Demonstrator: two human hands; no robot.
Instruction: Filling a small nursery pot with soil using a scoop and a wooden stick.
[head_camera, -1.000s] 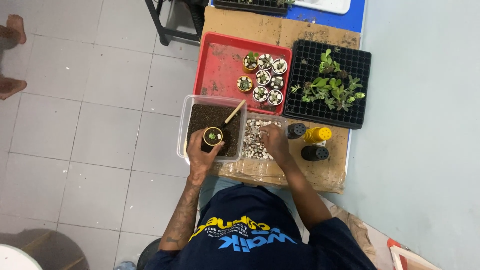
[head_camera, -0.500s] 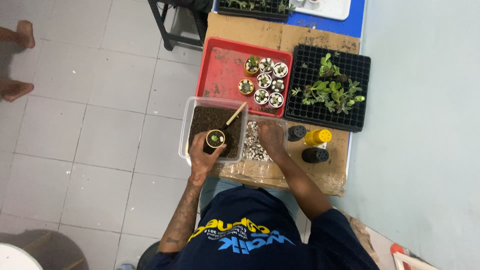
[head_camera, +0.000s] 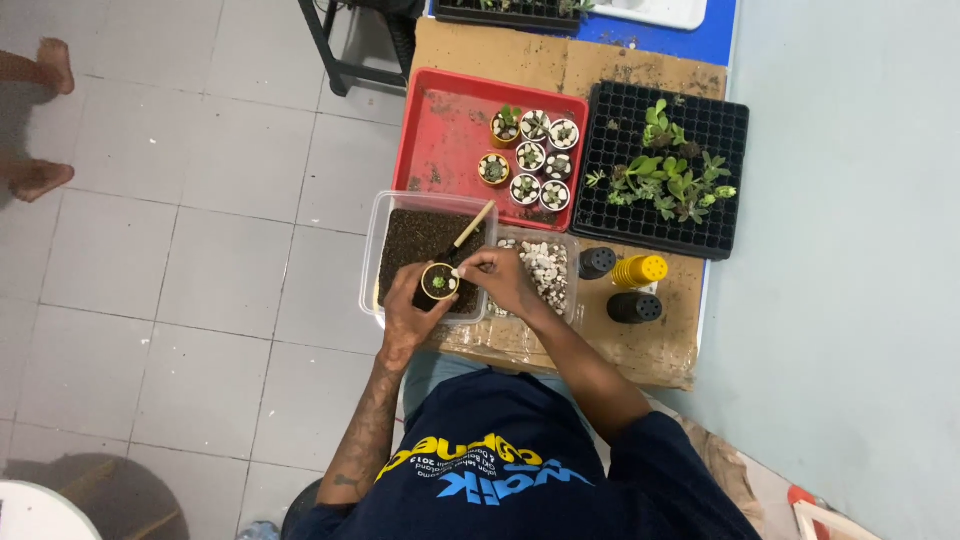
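My left hand (head_camera: 405, 307) grips a small yellow pot (head_camera: 437, 283) with a tiny green succulent in it, held over the clear tub of dark soil (head_camera: 420, 243). My right hand (head_camera: 502, 279) has its fingertips pinched at the pot's rim, with a small white pebble between them. Just right of that hand sits the clear tub of white and brown pebbles (head_camera: 545, 264). A wooden-handled tool (head_camera: 470, 224) leans in the soil tub.
A red tray (head_camera: 445, 130) holds several small potted succulents (head_camera: 528, 158). A black seedling tray (head_camera: 665, 170) with green plants sits to the right. Black and yellow pot stacks (head_camera: 625, 272) lie on the cardboard (head_camera: 640, 345). A person's bare feet (head_camera: 40, 120) stand at far left.
My right hand left the pebble tub and moved left to the pot in my left hand, carrying a pebble. The left hand stayed over the soil tub.
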